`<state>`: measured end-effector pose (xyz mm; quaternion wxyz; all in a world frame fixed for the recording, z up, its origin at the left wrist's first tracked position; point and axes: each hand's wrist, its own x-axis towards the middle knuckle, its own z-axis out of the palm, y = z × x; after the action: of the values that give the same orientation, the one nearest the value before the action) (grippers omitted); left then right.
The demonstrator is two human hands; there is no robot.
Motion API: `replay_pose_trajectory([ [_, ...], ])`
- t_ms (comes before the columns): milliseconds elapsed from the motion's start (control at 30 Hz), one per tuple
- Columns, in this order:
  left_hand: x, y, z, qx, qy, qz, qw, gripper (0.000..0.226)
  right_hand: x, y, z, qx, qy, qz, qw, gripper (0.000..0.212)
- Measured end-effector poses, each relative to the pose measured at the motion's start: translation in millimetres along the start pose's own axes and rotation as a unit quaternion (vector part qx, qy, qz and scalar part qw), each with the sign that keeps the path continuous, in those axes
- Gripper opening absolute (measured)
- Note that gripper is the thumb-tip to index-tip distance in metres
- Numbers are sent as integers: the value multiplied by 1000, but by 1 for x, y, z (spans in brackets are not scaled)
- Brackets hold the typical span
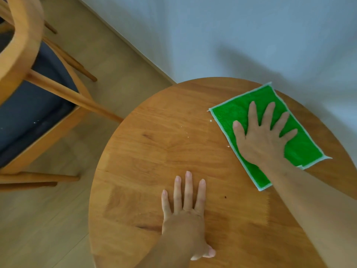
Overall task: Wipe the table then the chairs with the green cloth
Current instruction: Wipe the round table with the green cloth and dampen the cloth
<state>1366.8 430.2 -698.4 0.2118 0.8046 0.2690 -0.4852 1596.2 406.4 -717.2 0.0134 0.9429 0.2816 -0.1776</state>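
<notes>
Palm of the right hand (pixel 264 138) down flat on the green cloth (pixel 270 132), fingers straight and splayed, thumb out to the side; nothing gripped, it presses only. Cloth lies spread in a single rectangle on the far right part of the round wooden table (pixel 154 161), one corner near the far rim, close to the pale wall (pixel 231 35). Left hand (pixel 185 215) also flat, fingers straight and close together, resting on bare wood near the front edge, well apart from the cloth; holds nothing, looks like a brace.

Small white crumbs (pixel 187 133) scattered on the wood just left of the cloth and toward the table's middle. Chair (pixel 38 105) with dark seat pad and wooden frame stands off to the left on the floor, a few white specks on its seat.

Judgement: cloth looks thin, soft and light, likely to bunch or slide under the palm if pressure is uneven. Spread fingers over its centre should keep it flat; for chairs, gathering it in the fist would suit curved rails better.
</notes>
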Motion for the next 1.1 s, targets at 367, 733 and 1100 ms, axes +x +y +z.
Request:
replay_pose_trajectory([
  [367,9,3,8,5,30,-20,999,155,-15,-74,23,-45,34,-130,990,73],
  [733,9,1,3,-12,-1,-20,1000,153,8,32,9,19,82,101,991,72],
  [1100,4,1,0,-14,4,-8,1000,151,26,-28,6,15,76,62,995,77],
])
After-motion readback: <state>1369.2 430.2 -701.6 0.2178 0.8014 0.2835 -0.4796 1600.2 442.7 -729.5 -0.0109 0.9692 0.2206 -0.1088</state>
